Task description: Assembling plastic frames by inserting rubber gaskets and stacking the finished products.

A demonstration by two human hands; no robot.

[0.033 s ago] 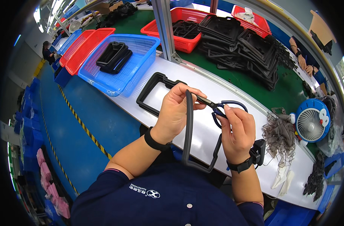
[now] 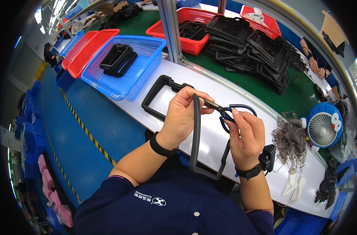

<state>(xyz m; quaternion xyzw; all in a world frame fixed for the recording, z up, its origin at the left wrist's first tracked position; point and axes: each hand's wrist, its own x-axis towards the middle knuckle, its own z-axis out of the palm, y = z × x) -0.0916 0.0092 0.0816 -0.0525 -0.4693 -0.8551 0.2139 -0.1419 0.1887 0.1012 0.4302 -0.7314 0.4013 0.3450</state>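
My left hand (image 2: 181,117) pinches a black rubber gasket (image 2: 194,141), a thin frame that hangs down in front of my chest. In my right hand (image 2: 247,139) is a pair of scissors (image 2: 225,111) with dark blue loop handles, held by thumb and fingers. Their blades point left and reach the gasket's upper edge, beside my left fingertips. Whether the blades touch the rubber is hidden by those fingers. Just beyond my left hand, similar black frames (image 2: 151,94) lie on the white tabletop (image 2: 241,102).
A blue basket (image 2: 147,74) at the left holds stacked black frames (image 2: 119,59). Behind a metal post (image 2: 170,31) are a red basket (image 2: 194,47) and piled black frames (image 2: 245,51). On the right stand a blue fan (image 2: 323,125) and tangled scraps (image 2: 290,139). Another person's hands (image 2: 316,66) are far right.
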